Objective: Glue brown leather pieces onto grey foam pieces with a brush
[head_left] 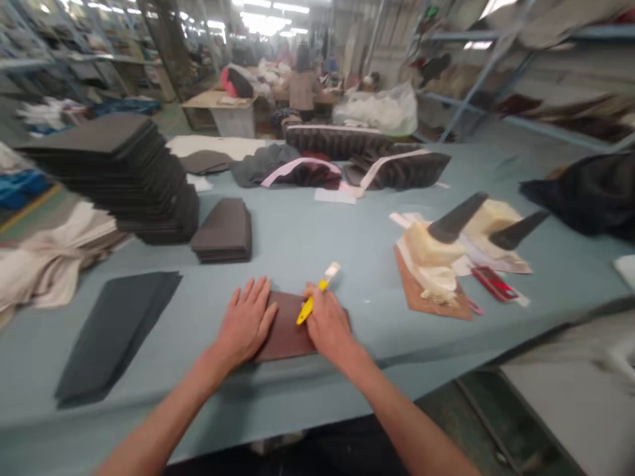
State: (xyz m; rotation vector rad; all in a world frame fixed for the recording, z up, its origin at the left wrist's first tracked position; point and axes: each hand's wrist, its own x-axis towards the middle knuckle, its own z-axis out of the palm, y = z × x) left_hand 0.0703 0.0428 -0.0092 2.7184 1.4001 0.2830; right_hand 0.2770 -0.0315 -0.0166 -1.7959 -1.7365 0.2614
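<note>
A small brown piece of material (290,327) lies flat on the light blue table (307,231) right in front of me. My left hand (247,320) rests flat on its left part with the fingers stretched out. My right hand (325,320) is closed around a yellow marking tool with a white tip (317,292), held over the right part of the brown piece. The tip points up and away from me.
A tall stack of dark cut pieces (124,168) and a smaller stack (223,231) stand at the left, with a dark flat sheet (116,330) nearer me. At the right lie cream foam pieces (434,254), dark cone shapes and red scissors (493,283). A person stands far behind.
</note>
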